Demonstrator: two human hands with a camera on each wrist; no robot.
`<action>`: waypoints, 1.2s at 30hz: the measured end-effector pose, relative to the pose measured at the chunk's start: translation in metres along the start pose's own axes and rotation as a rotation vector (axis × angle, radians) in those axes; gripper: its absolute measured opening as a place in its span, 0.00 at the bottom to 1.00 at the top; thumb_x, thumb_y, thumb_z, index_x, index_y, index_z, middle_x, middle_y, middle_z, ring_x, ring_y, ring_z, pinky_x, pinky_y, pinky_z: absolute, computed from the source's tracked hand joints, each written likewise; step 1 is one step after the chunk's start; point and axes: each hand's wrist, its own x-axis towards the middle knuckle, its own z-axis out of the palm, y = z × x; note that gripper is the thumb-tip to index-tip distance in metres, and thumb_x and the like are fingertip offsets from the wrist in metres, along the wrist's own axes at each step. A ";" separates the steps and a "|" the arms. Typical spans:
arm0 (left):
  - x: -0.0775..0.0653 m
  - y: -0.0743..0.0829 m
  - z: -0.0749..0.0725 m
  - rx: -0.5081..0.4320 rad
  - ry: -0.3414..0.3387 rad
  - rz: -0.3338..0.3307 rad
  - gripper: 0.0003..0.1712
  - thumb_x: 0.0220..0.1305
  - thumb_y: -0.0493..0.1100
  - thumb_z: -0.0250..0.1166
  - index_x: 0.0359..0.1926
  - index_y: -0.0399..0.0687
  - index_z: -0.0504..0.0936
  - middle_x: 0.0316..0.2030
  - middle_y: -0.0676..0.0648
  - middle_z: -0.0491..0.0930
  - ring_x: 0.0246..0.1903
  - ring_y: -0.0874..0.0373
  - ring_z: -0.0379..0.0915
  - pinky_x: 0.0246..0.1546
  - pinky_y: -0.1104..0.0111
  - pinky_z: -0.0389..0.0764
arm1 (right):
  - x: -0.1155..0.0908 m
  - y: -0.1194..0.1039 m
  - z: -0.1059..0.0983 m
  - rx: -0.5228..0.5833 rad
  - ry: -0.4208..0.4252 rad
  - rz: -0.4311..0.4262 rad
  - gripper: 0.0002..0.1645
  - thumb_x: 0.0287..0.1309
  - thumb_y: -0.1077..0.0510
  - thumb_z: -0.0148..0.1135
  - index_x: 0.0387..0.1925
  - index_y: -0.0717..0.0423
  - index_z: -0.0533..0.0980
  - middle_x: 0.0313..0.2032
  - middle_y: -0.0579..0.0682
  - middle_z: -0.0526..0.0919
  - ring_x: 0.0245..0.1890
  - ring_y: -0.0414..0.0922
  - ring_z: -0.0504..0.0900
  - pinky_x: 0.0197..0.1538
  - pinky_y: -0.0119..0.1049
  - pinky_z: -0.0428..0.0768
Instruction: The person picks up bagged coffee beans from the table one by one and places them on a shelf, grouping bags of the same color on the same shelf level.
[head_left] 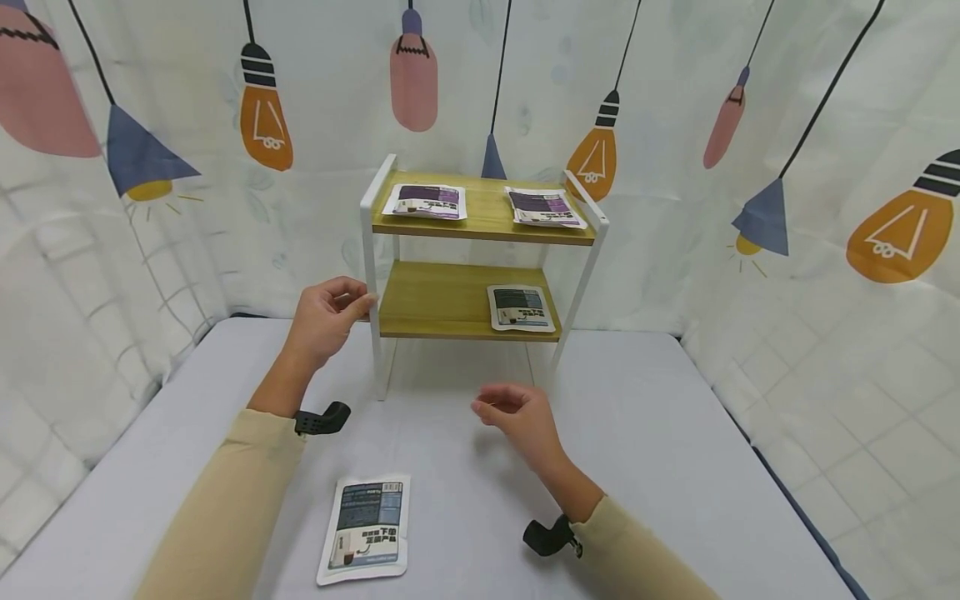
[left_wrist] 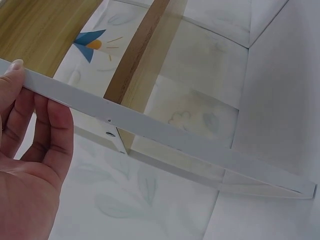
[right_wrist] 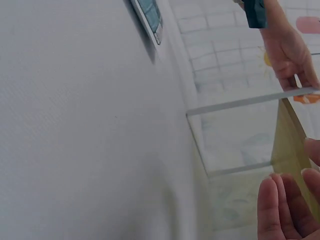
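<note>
My left hand (head_left: 327, 317) pinches the white left front post (left_wrist: 150, 130) of a small two-tier shelf (head_left: 450, 300), thumb on one side and fingers on the other. In the head view my right hand (head_left: 521, 421) hovers in front of the shelf above the table, fingers loosely bent and holding nothing. Two purple-and-white packets, a left one (head_left: 426, 202) and a right one (head_left: 546, 208), lie on the upper wooden board. On the right of the lower board lies a dark blue-grey packet (head_left: 521, 308). A similar packet (head_left: 366, 529) lies flat on the table between my forearms.
A white cloth covers the table (head_left: 660, 467). Behind and at both sides hangs a pale curtain (head_left: 660, 250) printed with lamps and bulbs, close behind the shelf. Each wrist wears a black camera mount, the left one (head_left: 322, 418) and the right one (head_left: 547, 536).
</note>
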 end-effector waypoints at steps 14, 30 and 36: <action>0.001 -0.001 0.000 -0.007 0.006 0.010 0.21 0.71 0.53 0.66 0.49 0.38 0.81 0.41 0.52 0.80 0.42 0.62 0.82 0.48 0.80 0.81 | -0.021 0.014 0.034 -0.086 -0.095 0.071 0.23 0.55 0.49 0.78 0.50 0.55 0.85 0.43 0.47 0.89 0.40 0.42 0.87 0.42 0.29 0.84; 0.001 -0.001 0.000 -0.021 0.005 0.023 0.20 0.71 0.51 0.66 0.48 0.37 0.81 0.39 0.53 0.80 0.41 0.63 0.82 0.47 0.80 0.82 | -0.037 0.013 0.067 -0.184 -0.231 0.166 0.28 0.51 0.48 0.80 0.54 0.45 0.85 0.49 0.51 0.86 0.43 0.41 0.83 0.36 0.36 0.83; 0.002 -0.004 0.000 -0.039 0.005 0.039 0.19 0.71 0.50 0.67 0.47 0.36 0.81 0.39 0.53 0.79 0.40 0.63 0.82 0.45 0.79 0.83 | -0.041 0.012 0.078 -0.229 -0.263 0.106 0.25 0.50 0.49 0.81 0.51 0.47 0.86 0.46 0.50 0.86 0.39 0.37 0.82 0.40 0.31 0.82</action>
